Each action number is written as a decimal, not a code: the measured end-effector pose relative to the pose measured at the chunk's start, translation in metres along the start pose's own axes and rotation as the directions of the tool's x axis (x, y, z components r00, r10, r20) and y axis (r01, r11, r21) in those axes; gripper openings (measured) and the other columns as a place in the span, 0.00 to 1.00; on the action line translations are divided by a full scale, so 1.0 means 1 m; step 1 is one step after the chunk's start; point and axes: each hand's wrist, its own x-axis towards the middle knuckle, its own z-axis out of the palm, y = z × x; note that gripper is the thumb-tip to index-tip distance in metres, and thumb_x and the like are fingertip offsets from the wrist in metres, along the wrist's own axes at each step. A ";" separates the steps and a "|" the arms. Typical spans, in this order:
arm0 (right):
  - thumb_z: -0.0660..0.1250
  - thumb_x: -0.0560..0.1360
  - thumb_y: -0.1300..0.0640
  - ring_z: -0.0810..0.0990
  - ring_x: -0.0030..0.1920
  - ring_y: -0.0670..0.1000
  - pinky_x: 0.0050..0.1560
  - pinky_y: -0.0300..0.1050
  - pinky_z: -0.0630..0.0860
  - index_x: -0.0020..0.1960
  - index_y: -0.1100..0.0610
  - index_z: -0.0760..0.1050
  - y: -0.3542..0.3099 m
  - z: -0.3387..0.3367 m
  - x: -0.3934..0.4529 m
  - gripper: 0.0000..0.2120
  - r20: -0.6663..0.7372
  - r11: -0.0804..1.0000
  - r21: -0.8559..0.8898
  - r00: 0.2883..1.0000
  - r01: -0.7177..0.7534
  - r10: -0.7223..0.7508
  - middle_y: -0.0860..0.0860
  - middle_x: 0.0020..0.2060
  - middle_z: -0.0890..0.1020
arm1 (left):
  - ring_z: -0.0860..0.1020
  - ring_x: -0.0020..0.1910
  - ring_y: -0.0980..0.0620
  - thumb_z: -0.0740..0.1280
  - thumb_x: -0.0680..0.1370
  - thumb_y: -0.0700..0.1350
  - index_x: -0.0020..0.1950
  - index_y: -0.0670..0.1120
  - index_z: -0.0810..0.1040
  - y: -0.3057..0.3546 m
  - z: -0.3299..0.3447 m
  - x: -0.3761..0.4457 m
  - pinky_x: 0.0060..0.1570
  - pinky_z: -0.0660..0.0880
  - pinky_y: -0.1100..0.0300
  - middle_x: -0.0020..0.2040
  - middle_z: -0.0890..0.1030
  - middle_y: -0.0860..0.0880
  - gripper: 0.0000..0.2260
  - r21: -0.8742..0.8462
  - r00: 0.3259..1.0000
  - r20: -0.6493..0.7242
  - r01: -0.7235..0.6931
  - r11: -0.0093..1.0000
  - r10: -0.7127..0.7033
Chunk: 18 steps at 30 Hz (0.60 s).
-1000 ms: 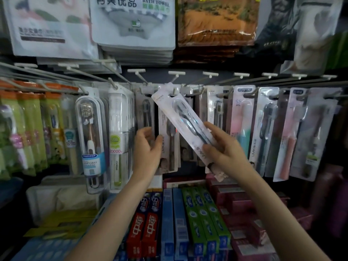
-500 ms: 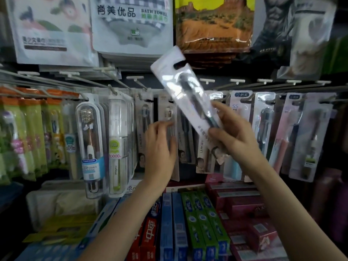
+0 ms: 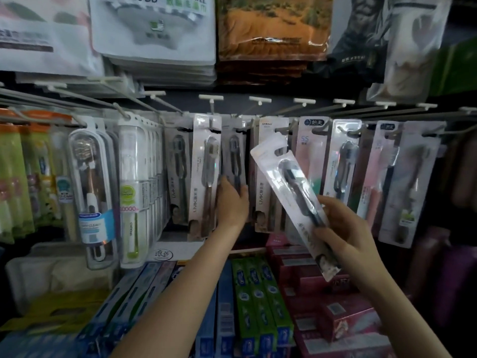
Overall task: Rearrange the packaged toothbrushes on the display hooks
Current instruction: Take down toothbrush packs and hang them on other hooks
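A: Where does the job stand?

B: Partway, I'd judge. One pack [image 3: 291, 202] is off the hooks [image 3: 284, 130] and free in the right hand [image 3: 348, 236]. It is tilted, its hang tab up and to the left of those fingers, its foot sticking out below them.

A: How is it held?

B: The right fingers are curled round the lower half, thumb on the front face. A firm hold, no hook through the tab.

A: And the other hand?

B: The left hand [image 3: 231, 200] is up at the hung packs [image 3: 206, 174], fingers fairly straight and laid against the dark pack [image 3: 233, 156] just above them. Whether they pinch it or only press it I cannot tell; the fingertips are hidden behind the hand.

A: What is left, then?

B: The loose pack has to go back on a hook. The nearest hook tips sit just above and beyond its tab. I'd guess the left hand is steadying or parting the row to make room. The rest of the row hangs in order, as far as the blur allows; how many more need moving, I cannot say.
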 end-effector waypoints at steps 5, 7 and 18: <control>0.63 0.66 0.60 0.79 0.39 0.55 0.37 0.44 0.74 0.50 0.35 0.76 0.011 -0.013 -0.003 0.22 -0.017 0.998 0.035 0.999 -0.046 0.047 0.50 0.41 0.82 | 0.65 0.69 0.46 0.64 0.78 0.42 0.76 0.42 0.47 -0.004 0.012 0.018 0.67 0.63 0.54 0.72 0.64 0.43 0.33 -0.006 0.997 -0.073 0.002 1.000 -0.003; 0.62 0.66 0.60 0.79 0.40 0.57 0.38 0.48 0.75 0.51 0.38 0.76 0.016 -0.016 -0.002 0.20 -0.021 0.997 0.049 0.998 -0.062 0.063 0.51 0.42 0.82 | 0.65 0.70 0.46 0.66 0.77 0.40 0.75 0.40 0.49 -0.005 0.013 0.022 0.68 0.62 0.53 0.72 0.64 0.42 0.33 -0.026 0.996 -0.091 -0.007 1.000 0.004; 0.63 0.69 0.59 0.79 0.40 0.56 0.39 0.54 0.76 0.50 0.34 0.73 0.027 -0.008 0.007 0.20 0.019 0.994 -0.035 0.994 -0.103 0.104 0.46 0.42 0.82 | 0.70 0.64 0.45 0.65 0.77 0.37 0.71 0.40 0.59 0.001 0.017 0.024 0.55 0.67 0.62 0.66 0.69 0.40 0.24 0.155 0.990 -0.133 -0.026 0.987 0.047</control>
